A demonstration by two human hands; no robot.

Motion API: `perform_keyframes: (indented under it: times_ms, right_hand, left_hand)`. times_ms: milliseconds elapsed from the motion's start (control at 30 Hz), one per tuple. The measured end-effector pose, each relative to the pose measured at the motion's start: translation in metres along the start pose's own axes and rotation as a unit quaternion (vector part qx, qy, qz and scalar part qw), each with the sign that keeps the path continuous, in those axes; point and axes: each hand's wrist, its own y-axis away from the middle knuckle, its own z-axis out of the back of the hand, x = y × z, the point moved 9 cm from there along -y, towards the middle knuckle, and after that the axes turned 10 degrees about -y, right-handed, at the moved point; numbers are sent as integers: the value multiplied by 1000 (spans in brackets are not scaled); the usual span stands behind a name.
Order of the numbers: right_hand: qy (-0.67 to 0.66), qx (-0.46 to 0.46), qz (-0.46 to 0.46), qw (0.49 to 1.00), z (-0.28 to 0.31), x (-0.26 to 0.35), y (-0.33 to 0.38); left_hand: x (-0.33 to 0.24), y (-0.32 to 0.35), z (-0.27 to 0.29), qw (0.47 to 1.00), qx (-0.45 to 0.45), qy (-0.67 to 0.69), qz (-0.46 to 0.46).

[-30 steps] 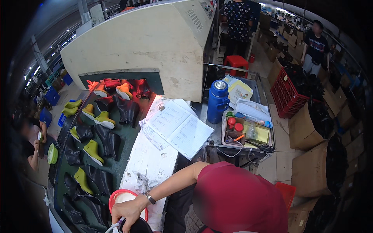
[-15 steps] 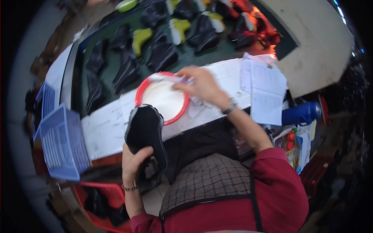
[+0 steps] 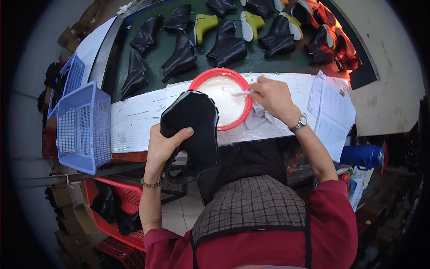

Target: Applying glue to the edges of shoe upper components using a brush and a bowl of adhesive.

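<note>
My left hand [image 3: 163, 145] grips a black boot upper [image 3: 195, 130] by its edge, thumb lying on the dark inner face. The upper is held up in front of the table's near edge, its top beside the basin. In my right hand [image 3: 277, 99] is a thin white brush [image 3: 241, 93], pinched between thumb and fingers. Its tip reaches into white glue-like paste [image 3: 218, 105] that fills a red basin [image 3: 245, 117]. The basin stands on the white tabletop strip. My left fingers are partly hidden behind the upper.
Black boots [image 3: 179, 58] and yellow-green pieces [image 3: 204, 26] lie on a green belt beyond, under a red glow at right. Blue baskets [image 3: 85, 130] stand left, a red crate [image 3: 130, 197] lower left. Papers [image 3: 329, 107] and a blue flask [image 3: 358, 155] are at right.
The view has shifted, so the scene sits further right and steadier. My right hand has drawn back toward the basin's right side. The boot upper has turned, showing more of its inner face.
</note>
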Motion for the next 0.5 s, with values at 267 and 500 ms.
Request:
perform_keyframes:
  times_ms: [267, 500]
  right_hand:
    - [-356, -67, 28, 932, 30, 11, 9]
    - [-315, -95, 107, 938, 38, 37, -6]
  left_hand:
    - [-12, -1, -15, 996, 76, 39, 39]
    - [-25, 6, -28, 993, 113, 32, 27]
